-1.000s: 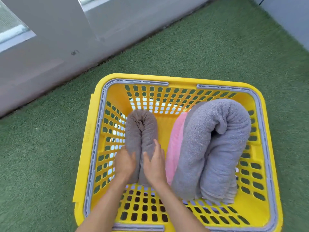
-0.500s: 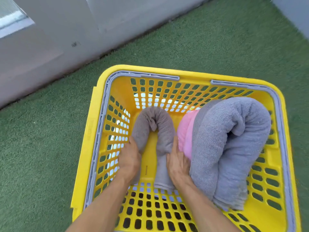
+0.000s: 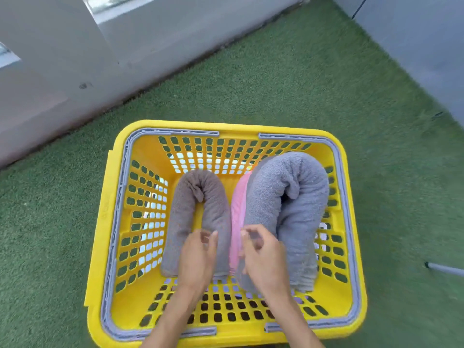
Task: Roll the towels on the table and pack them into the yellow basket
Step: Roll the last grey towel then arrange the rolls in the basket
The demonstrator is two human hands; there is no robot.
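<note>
Both hands lifted off brown towel [image 3: 198,222] | left hand [image 3: 198,257], right hand [image 3: 261,254] grips loosely curled, empty | towel packed in yellow basket [image 3: 226,126], frame centre

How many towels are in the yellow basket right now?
3. A brown-grey roll lies left of centre, a pink towel beside it, and a large grey roll fills the right side. The grey roll may hide others.
</note>
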